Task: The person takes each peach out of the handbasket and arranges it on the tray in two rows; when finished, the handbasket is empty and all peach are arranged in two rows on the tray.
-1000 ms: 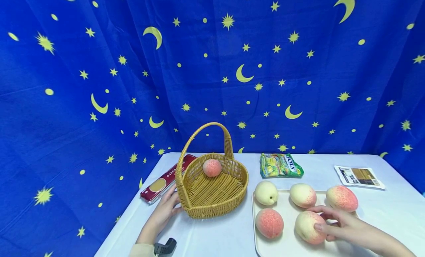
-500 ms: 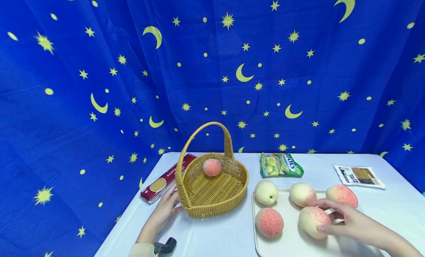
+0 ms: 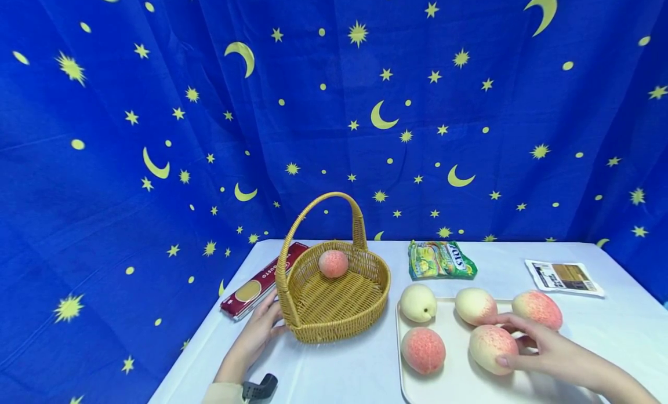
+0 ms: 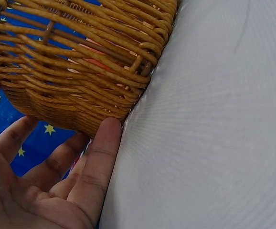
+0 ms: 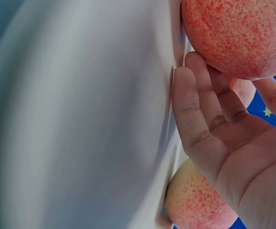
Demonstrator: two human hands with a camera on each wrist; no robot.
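My right hand [image 3: 543, 349] holds a pale peach with a pink blush [image 3: 493, 349] at the front of a white tray [image 3: 454, 386]. Its thumb lies on the near side, fingers on the far and right side; in the right wrist view fingertips touch the underside of the peach [image 5: 238, 33]. A woven heart-shaped basket [image 3: 344, 332] with a tall handle stands to the left, one pink peach [image 3: 333, 264] inside. Extended fingers of my left hand [image 3: 256, 332] rest against the basket's left outer wall, seen closely in the left wrist view at the wicker [image 4: 76, 95].
Beside the held peach lie a red peach [image 3: 423, 350], a pale peach [image 3: 418, 303], a blushed peach [image 3: 476, 306] and a pink-yellow peach [image 3: 537, 310]. Behind are a green snack bag [image 3: 442, 260] and a flat packet [image 3: 565, 277]. A dark red package [image 3: 263, 279] lies left of the basket.
Over the first half second the held peach shifted slightly right and back and turned, my right hand moving with it. Since then it has barely moved. The left hand and basket stayed still.
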